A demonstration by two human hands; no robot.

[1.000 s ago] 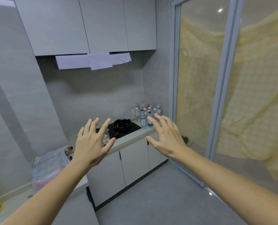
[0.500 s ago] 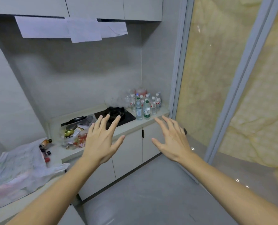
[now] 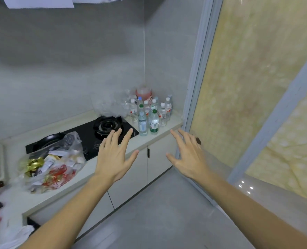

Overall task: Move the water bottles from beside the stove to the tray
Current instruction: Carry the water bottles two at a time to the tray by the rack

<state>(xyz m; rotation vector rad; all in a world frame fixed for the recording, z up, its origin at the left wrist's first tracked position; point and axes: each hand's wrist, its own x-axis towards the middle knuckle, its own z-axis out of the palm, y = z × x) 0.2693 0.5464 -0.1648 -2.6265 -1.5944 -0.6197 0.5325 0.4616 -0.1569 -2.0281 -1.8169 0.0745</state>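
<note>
Head view: a person's two bare arms reach toward a kitchen counter (image 3: 169,125). The left hand (image 3: 113,155) and the right hand (image 3: 188,157) are both spread wide, fingers released and grasping nothing, palms facing down and away. The water bottles (image 3: 150,114) stand upright in a tight cluster in the counter's far corner, at about one o'clock from the left hand, just beside the black stove (image 3: 95,135) and well apart from both hands. A clear plastic bag (image 3: 54,164) of packets lies at nine o'clock from the left hand. No tray is in view.
</note>
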